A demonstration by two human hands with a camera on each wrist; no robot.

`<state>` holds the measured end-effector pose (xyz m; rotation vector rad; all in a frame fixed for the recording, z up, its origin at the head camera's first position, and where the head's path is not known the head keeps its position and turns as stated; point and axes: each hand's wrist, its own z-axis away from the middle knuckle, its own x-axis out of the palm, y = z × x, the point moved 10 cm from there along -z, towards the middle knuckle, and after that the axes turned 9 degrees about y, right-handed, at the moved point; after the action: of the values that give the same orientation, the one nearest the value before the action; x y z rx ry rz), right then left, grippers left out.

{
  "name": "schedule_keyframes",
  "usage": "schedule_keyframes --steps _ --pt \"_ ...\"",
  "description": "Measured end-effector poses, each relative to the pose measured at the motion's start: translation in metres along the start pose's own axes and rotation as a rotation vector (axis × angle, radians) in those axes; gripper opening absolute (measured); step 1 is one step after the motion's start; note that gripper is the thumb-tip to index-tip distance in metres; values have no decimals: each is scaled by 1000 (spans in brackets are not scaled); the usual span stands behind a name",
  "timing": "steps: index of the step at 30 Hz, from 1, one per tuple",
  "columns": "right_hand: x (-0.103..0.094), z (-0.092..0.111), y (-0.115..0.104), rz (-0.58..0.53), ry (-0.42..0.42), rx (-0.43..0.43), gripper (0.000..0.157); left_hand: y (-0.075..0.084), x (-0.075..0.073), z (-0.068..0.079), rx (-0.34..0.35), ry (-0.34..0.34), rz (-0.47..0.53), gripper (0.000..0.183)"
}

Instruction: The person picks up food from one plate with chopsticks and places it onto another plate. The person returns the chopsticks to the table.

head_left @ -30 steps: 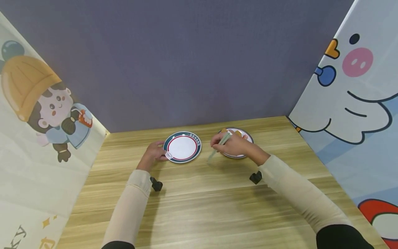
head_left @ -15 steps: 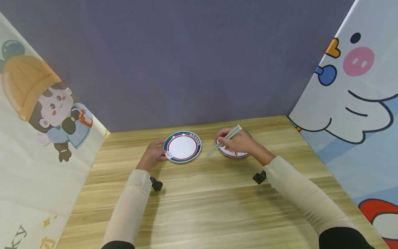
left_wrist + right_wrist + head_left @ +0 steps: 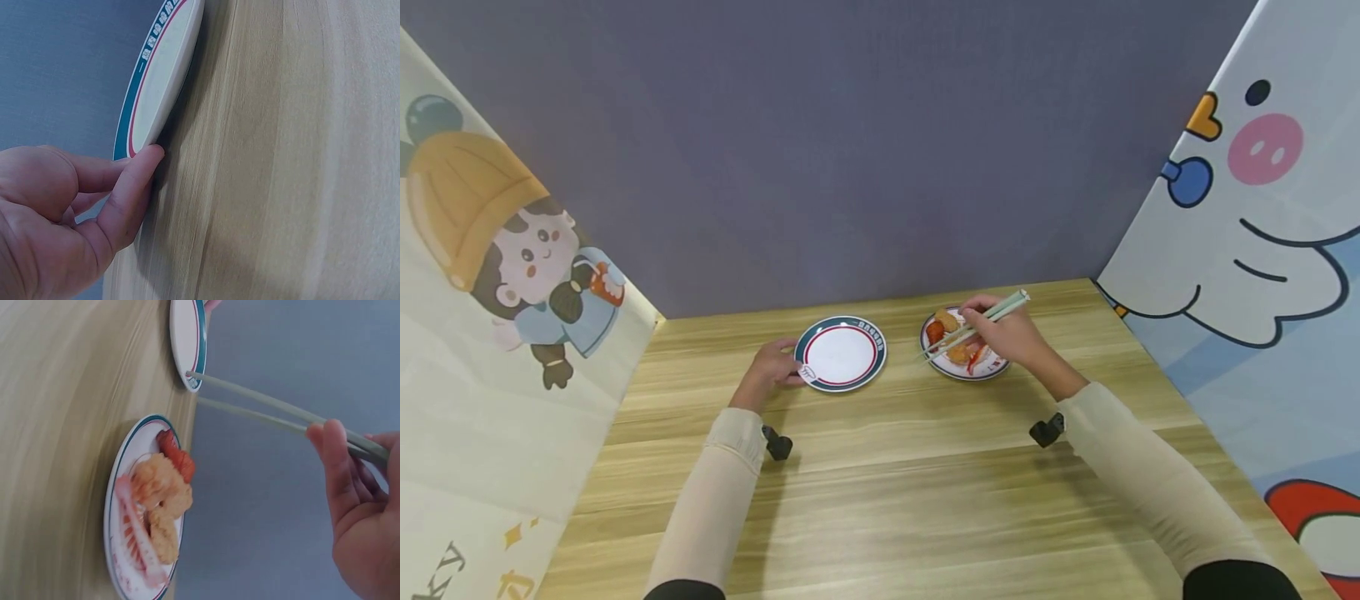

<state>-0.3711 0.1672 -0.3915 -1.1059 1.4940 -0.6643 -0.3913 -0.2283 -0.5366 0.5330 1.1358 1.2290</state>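
Note:
My left hand (image 3: 771, 365) pinches the near-left rim of a white plate (image 3: 842, 357) with a dark teal border and a red ring. In the left wrist view its thumb and fingers meet at the plate's edge. My right hand (image 3: 1003, 332) holds a pair of pale green chopsticks (image 3: 262, 403), their tips slightly apart and nothing between them. They slant above a smaller food plate (image 3: 109, 531). On that plate lie golden fried pieces (image 3: 162, 487), a reddish-orange piece (image 3: 179, 457), a long pink-and-white piece (image 3: 142, 540) and an orange-and-white striped piece (image 3: 130, 536).
Both plates sit near the far edge of the wood-grain table (image 3: 880, 517), the food plate on the right. A grey-purple wall (image 3: 880, 150) rises behind it. Cartoon-printed panels (image 3: 1247, 275) stand at both sides.
My right hand has moved right with the chopsticks, turning them to a flatter slant and uncovering the food. My left hand and its plate stay in place.

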Motion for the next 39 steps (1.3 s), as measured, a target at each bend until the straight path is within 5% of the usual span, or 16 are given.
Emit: schedule_keyframes --steps 15,39 --pt "-44 2 38 -156 307 141 30 -1 1 -4 -2 -7 21 67" --pt "-52 8 64 -135 346 250 33 3 3 -2 22 -15 29 68"
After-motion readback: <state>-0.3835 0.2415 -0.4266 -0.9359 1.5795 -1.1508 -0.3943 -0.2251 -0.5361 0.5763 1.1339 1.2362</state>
